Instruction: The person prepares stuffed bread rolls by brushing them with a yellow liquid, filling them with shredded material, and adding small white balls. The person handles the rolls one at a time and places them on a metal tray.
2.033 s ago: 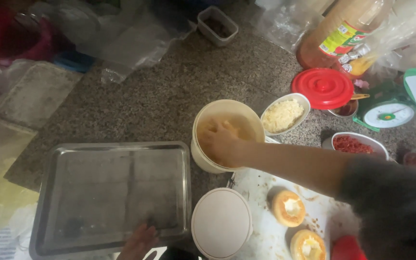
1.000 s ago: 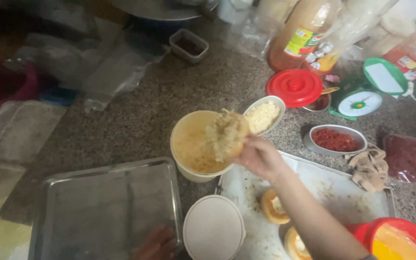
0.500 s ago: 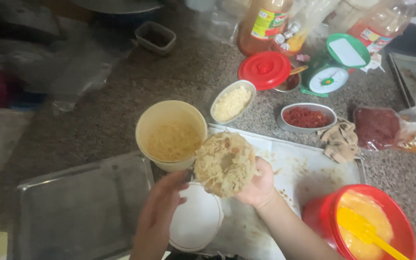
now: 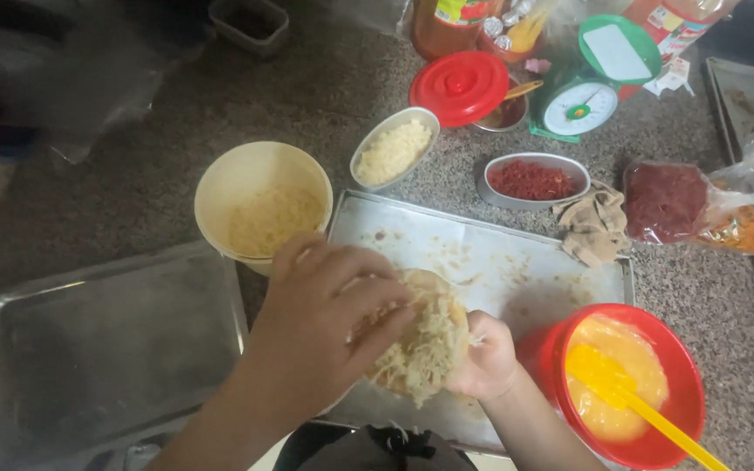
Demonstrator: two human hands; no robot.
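A round patty coated in pale shredded crumbs (image 4: 425,349) sits between both my hands above the near edge of a smeared metal tray (image 4: 490,253). My left hand (image 4: 325,323) presses on top of it with fingers spread over the coating. My right hand (image 4: 482,358) cups it from below and the right. Just behind my left hand stands a cream tub (image 4: 263,205) holding the same pale shreds.
An empty steel baking tray (image 4: 106,340) lies at the left. A red bowl of yellow batter with a yellow spatula (image 4: 626,384) stands at the right. Behind are small dishes of pale crumbs (image 4: 393,150) and red flakes (image 4: 532,179), a red lid (image 4: 460,85), a green scale (image 4: 582,96), bagged food (image 4: 700,205).
My right hand lifted the coated patty out of the tub and brought it toward me over the tray. My left hand came up and now presses on top of it.
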